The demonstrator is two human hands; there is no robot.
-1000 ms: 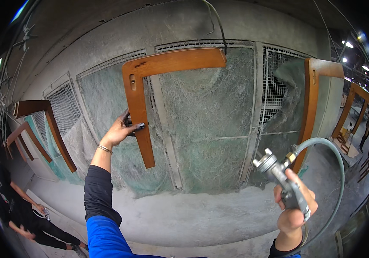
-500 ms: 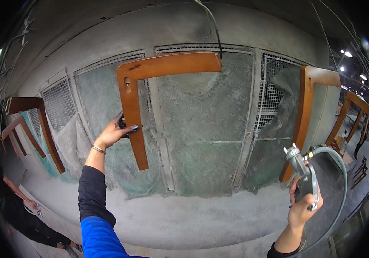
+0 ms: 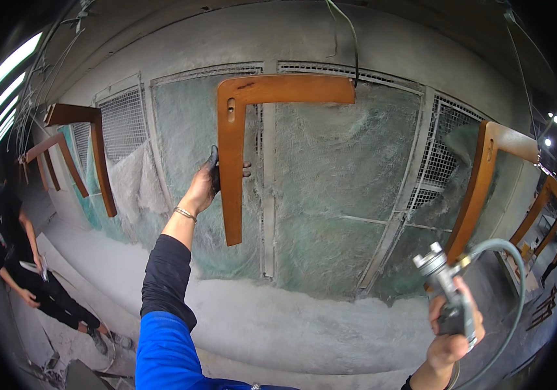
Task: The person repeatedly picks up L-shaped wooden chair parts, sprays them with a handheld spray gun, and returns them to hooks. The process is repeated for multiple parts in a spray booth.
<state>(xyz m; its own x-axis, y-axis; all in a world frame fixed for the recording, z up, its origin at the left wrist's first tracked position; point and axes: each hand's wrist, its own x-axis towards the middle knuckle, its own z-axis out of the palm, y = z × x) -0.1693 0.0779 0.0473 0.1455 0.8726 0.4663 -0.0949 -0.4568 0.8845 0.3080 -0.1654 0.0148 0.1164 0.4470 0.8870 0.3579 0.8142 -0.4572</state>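
Observation:
An L-shaped brown wooden furniture piece (image 3: 232, 162) hangs in front of me, its long leg pointing down and a slot near its corner. My left hand (image 3: 203, 187) is at the left of that leg, thumb raised and apart. Its fingers reach behind the wood, and their tips show past the right edge. Whether the palm presses on the wood is hidden. In my right hand (image 3: 450, 344), at the lower right, is a metal spray gun (image 3: 439, 266), held by its grip with the nozzle end up and leftward. A grey hose (image 3: 520, 279) loops from it.
More wooden pieces hang at the left (image 3: 104, 162) and right (image 3: 470, 195). Behind stands a dusty wall with mesh filter panels (image 3: 337, 169). A co-worker (image 3: 18, 253) in black stands at the far left, holding something metallic. A cable (image 3: 356, 49) hangs above the middle piece.
My left thumb has come off the front of the leg, and the fingers now extend behind it. The view has shifted left, showing more of the co-worker. The spray gun tilts further left.

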